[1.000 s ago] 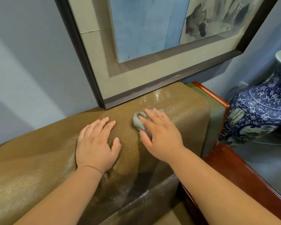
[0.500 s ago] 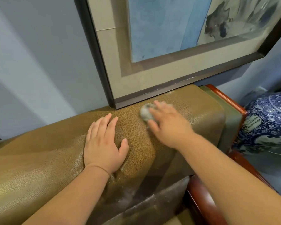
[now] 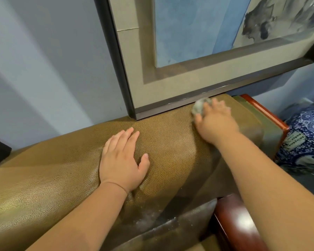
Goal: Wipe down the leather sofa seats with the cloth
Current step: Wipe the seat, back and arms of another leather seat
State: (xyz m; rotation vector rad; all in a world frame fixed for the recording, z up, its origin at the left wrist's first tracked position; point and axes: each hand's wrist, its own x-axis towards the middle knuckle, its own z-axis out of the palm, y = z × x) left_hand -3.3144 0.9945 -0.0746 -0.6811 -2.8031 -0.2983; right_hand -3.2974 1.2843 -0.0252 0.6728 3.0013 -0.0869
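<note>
A small grey cloth [image 3: 200, 105] lies bunched on the top of the tan leather sofa back [image 3: 170, 142], near its right end, just below a picture frame [image 3: 170, 107]. The right hand [image 3: 216, 122] presses on it with fingers curled over it; the cloth peeks out beyond the fingertips. It has slid rightward since a second ago, so wiping is advancing along the top. The left hand [image 3: 122, 162] rests flat, fingers spread, further left.

Right hand [image 3: 216, 122] presses cloth [image 3: 199, 106] on sofa [image 3: 62, 178]; left hand [image 3: 121, 160] flat.

Left hand [image 3: 122, 161] flat — right hand [image 3: 215, 122] reaching forward, blurred.
</note>
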